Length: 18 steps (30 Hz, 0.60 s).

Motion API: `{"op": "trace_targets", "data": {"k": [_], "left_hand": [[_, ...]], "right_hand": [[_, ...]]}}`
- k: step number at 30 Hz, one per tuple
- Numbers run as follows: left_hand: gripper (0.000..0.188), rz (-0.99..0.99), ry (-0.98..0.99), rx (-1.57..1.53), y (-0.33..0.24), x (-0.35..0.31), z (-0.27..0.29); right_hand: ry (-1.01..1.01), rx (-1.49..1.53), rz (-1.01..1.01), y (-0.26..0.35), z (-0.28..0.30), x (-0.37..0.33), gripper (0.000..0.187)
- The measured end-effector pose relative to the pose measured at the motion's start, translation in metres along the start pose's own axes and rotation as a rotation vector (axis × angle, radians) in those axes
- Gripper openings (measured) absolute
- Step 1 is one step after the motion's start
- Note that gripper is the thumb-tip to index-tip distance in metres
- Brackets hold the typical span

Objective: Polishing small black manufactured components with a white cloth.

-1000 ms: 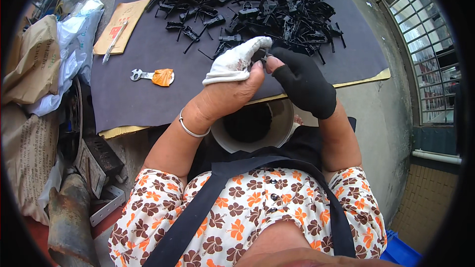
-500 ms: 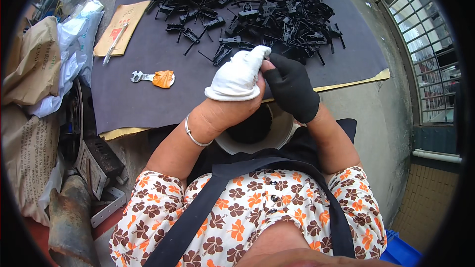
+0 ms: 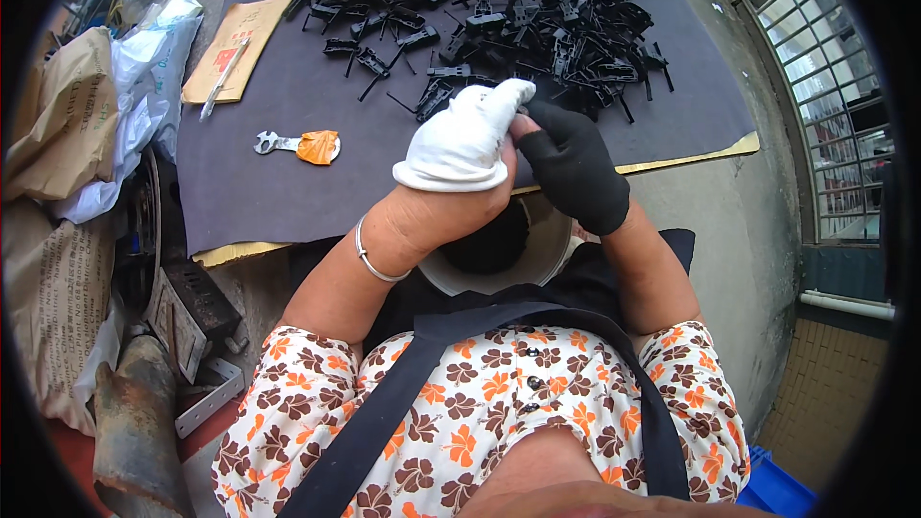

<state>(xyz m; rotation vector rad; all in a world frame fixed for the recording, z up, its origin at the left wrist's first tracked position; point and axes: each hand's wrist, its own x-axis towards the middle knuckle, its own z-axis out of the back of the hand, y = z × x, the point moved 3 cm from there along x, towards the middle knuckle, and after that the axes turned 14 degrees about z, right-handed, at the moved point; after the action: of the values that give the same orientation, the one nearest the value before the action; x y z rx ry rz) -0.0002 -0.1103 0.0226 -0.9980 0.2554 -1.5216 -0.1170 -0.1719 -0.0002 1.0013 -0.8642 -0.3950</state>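
Left hand [image 3: 456, 146] and right hand [image 3: 578, 165] touching, black parts [image 3: 487, 21] at 12 o'clock, honestly can't tell if either grip's clamped.

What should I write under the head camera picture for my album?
A white-gloved left hand and a black-gloved right hand meet near black parts heaped on a table.

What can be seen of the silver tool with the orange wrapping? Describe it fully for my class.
The silver tool looks like flat metal, with a notched, spanner-like head at its left end and a narrow shank. Orange wrapping, perhaps plastic or tape, covers much of its wider right end, leaving a pale rounded edge showing. It lies roughly crosswise on the dark tabletop, left of the gloved left hand; no hand touches it.
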Motion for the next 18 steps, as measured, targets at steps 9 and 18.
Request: {"op": "trace_targets", "data": {"k": [9,18], "left_hand": [[0.038,0.571,0.295,-0.994,0.029,0.004,0.013],[0.028,0.453,0.352,-0.543,0.011,-0.002,-0.004]], "right_hand": [[0.155,-0.172,0.039,0.006,0.023,0.004,0.017],[0.048,-0.017,0.014,0.007,0.019,0.006,0.010]]}}
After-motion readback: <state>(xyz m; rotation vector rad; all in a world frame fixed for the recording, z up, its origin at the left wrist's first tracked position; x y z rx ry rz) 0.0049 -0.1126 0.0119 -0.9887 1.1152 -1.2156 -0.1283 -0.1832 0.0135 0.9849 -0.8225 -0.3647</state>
